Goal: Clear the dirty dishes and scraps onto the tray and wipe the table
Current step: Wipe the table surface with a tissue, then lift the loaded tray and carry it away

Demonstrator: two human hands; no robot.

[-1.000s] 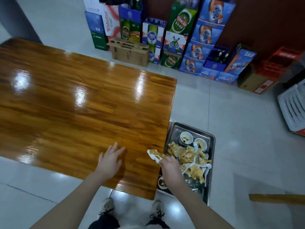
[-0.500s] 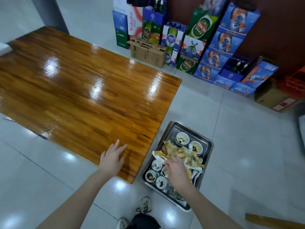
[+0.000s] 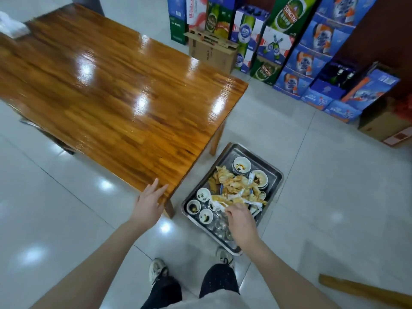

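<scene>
A glossy wooden table fills the upper left. Beside its near right corner a metal tray sits low by the floor, loaded with small dirty bowls, sauce dishes and a heap of stained crumpled napkins. My left hand rests with straight fingers on the table's near corner. My right hand is over the tray's near half, fingers curled at a stained napkin on the pile; I cannot tell whether it still grips it.
Stacked beer cartons and a cardboard box line the far wall. More boxes stand at the right. A wooden edge pokes in at bottom right. My feet are on grey floor tiles just behind the tray.
My right hand carried the stained napkin from the table's edge over onto the tray's pile. The view swung left and back, so the table's corner now sits under my left hand.
</scene>
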